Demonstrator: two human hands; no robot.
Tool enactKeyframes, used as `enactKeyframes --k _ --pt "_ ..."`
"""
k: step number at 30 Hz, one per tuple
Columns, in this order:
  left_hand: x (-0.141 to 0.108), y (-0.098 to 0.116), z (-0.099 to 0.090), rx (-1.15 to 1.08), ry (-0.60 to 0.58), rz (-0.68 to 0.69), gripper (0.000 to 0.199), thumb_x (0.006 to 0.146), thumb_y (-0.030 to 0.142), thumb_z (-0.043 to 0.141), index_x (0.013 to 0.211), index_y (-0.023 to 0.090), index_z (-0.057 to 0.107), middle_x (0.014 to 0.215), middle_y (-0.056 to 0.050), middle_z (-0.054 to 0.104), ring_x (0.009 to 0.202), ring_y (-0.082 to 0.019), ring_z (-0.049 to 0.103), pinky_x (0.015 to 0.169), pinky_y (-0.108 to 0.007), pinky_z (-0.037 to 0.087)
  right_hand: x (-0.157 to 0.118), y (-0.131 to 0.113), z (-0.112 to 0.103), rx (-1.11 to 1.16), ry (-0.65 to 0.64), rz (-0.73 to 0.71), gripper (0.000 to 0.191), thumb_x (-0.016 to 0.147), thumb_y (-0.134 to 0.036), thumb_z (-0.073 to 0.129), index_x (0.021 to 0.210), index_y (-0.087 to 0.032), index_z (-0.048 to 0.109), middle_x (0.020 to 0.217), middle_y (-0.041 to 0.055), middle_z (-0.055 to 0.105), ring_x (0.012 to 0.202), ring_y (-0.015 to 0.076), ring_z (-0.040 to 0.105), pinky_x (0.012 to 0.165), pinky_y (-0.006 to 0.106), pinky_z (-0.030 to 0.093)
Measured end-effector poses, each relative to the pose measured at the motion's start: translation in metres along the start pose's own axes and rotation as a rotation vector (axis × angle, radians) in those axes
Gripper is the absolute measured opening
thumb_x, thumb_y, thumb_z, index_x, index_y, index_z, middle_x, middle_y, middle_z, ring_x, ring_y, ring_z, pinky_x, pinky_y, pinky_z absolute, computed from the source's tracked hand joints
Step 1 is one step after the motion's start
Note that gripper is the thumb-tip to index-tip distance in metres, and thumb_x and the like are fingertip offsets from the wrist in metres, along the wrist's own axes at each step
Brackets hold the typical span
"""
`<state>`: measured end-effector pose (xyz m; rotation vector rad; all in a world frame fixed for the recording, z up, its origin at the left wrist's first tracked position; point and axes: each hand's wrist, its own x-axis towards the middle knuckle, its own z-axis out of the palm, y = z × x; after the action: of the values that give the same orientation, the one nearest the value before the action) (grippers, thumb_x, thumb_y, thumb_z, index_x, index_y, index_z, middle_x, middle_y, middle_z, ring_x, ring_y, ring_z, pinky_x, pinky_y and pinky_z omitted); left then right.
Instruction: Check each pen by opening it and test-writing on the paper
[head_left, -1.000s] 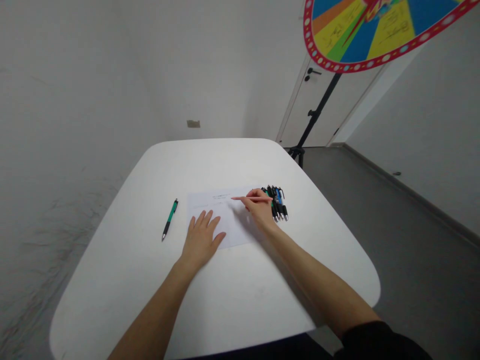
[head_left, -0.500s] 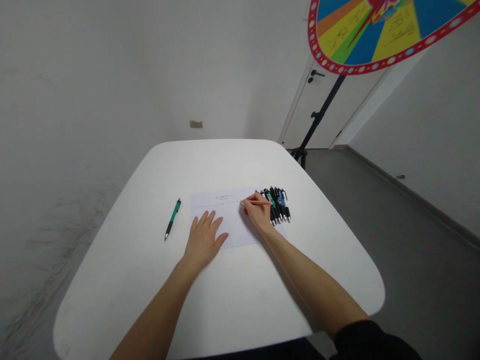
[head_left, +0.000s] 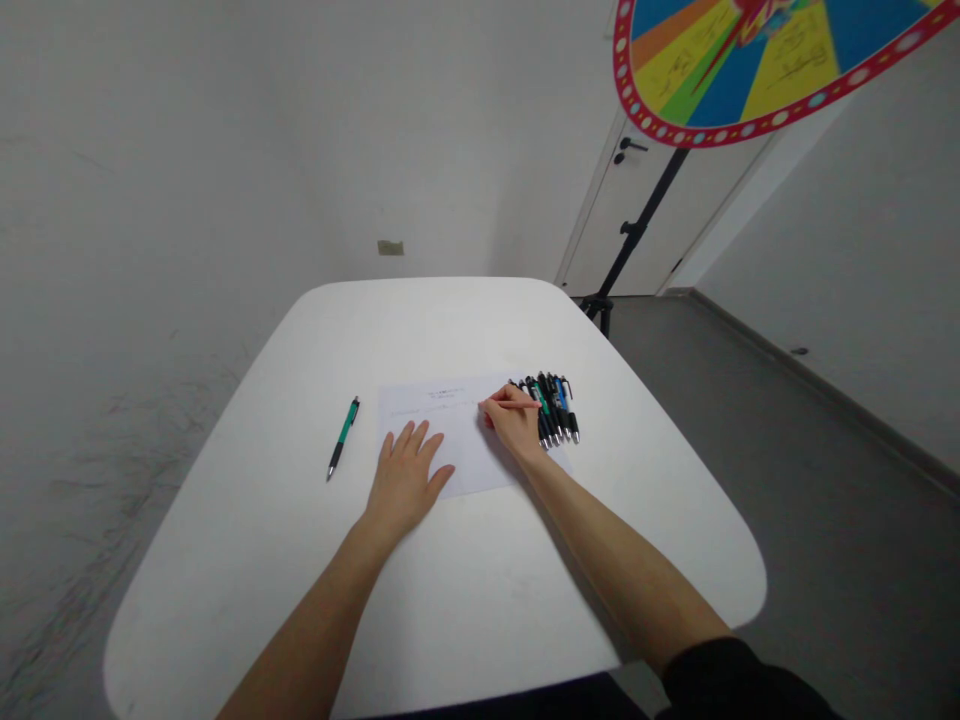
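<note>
A white sheet of paper [head_left: 472,470] lies on the white table, with small dark lines of writing near its top. My left hand [head_left: 405,475] rests flat on the paper's lower left part, fingers spread. Pinched in my right hand [head_left: 514,420] is a slim reddish pen [head_left: 519,405], its tip close to the end of a line of writing. Several dark, green and blue pens [head_left: 559,410] lie side by side just right of that hand, which partly hides them. One green and black pen [head_left: 343,438] lies alone to the left of the paper.
The white table [head_left: 270,560] has rounded corners and stands near a pale wall. Beyond its right side, a colourful prize wheel [head_left: 739,90] sits on a black stand [head_left: 637,225], in front of a white door [head_left: 600,215] with a black handle.
The view has shifted very slightly. My right hand stays at nearly the same spot on the paper with the pen, and my left hand remains flat.
</note>
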<state>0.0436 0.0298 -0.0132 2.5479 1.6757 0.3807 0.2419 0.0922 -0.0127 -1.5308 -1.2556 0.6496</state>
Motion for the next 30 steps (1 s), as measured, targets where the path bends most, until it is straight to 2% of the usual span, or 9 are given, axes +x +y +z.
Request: enactKeyframes --k 3,6,11,14,16,17,19,23,30 --pt "0.0 0.0 0.0 0.002 -0.005 -0.001 0.046 0.095 0.041 0.051 0.135 0.019 0.055 0.149 -0.015 0.048 0.142 -0.035 0.039 0.115 -0.059 0.031 -0.002 -0.002 0.0 0.031 0.02 0.014 0.016 0.069 -0.023 0.06 0.054 -0.022 0.053 0.053 -0.0014 0.057 0.055 0.0149 0.054 0.057 0.029 0.041" --pt "0.0 -0.001 0.001 0.002 -0.006 0.001 0.046 0.094 0.04 0.051 0.135 0.018 0.056 0.149 -0.016 0.047 0.142 -0.035 0.038 0.115 -0.06 0.031 -0.004 -0.005 -0.001 0.196 0.047 0.094 0.018 0.072 -0.035 0.066 0.063 -0.022 0.058 0.057 -0.0005 0.061 0.051 0.0153 0.056 0.052 0.029 0.043" --pt "0.0 -0.002 0.003 0.003 -0.003 0.003 0.046 0.095 0.041 0.05 0.135 0.018 0.056 0.15 -0.015 0.047 0.142 -0.035 0.038 0.115 -0.059 0.03 0.003 -0.012 -0.015 0.532 0.133 0.144 0.055 0.082 -0.07 0.049 0.064 -0.019 0.061 0.064 0.0057 0.067 0.053 0.015 0.06 0.05 0.028 0.045" --pt "0.0 -0.002 0.004 -0.002 -0.003 0.002 0.047 0.095 0.041 0.05 0.136 0.019 0.055 0.15 -0.015 0.047 0.142 -0.034 0.038 0.115 -0.059 0.03 0.01 -0.016 -0.033 0.74 0.131 0.117 0.051 0.076 -0.069 0.062 0.063 -0.02 0.058 0.063 0.0019 0.064 0.054 0.0138 0.06 0.049 0.026 0.044" --pt "0.0 -0.002 0.004 -0.005 0.0 -0.003 0.047 0.095 0.041 0.051 0.136 0.019 0.055 0.149 -0.015 0.047 0.142 -0.034 0.038 0.115 -0.059 0.03 0.011 -0.017 -0.046 0.914 0.09 0.154 0.047 0.073 -0.065 0.069 0.064 -0.021 0.055 0.052 -0.0048 0.053 0.044 0.0099 0.049 0.044 0.024 0.039" --pt "0.0 -0.002 0.004 -0.007 0.003 -0.004 0.047 0.095 0.041 0.051 0.135 0.019 0.055 0.149 -0.015 0.048 0.142 -0.034 0.038 0.115 -0.059 0.03 0.011 -0.018 -0.052 0.986 0.05 0.177 0.049 0.074 -0.067 0.067 0.062 -0.022 0.052 0.045 -0.0083 0.042 0.037 0.0079 0.037 0.041 0.024 0.034" --pt "0.0 -0.002 0.005 -0.012 0.011 -0.002 0.046 0.094 0.041 0.051 0.135 0.019 0.056 0.149 -0.015 0.048 0.142 -0.033 0.038 0.115 -0.059 0.03 0.01 -0.018 -0.063 1.067 -0.029 0.189 0.063 0.076 -0.082 0.048 0.055 -0.023 0.042 0.04 -0.0095 0.028 0.034 0.0077 0.023 0.039 0.025 0.028" --pt "-0.001 -0.003 0.005 -0.019 0.024 0.003 0.046 0.095 0.042 0.05 0.135 0.019 0.056 0.148 -0.016 0.049 0.142 -0.033 0.039 0.114 -0.059 0.031 0.005 -0.017 -0.073 1.025 -0.069 0.166 0.072 0.07 -0.094 0.024 0.05 -0.025 0.024 0.046 -0.0045 0.027 0.043 0.0118 0.029 0.046 0.03 0.035" --pt "-0.001 -0.003 0.006 -0.034 0.037 0.002 0.044 0.094 0.041 0.05 0.132 0.02 0.057 0.147 -0.015 0.05 0.14 -0.033 0.04 0.114 -0.059 0.031 0.003 -0.017 -0.074 0.704 -0.092 0.13 0.069 0.072 -0.091 0.007 0.053 -0.026 0.019 0.049 -0.0047 0.02 0.047 0.0146 0.025 0.048 0.033 0.035"
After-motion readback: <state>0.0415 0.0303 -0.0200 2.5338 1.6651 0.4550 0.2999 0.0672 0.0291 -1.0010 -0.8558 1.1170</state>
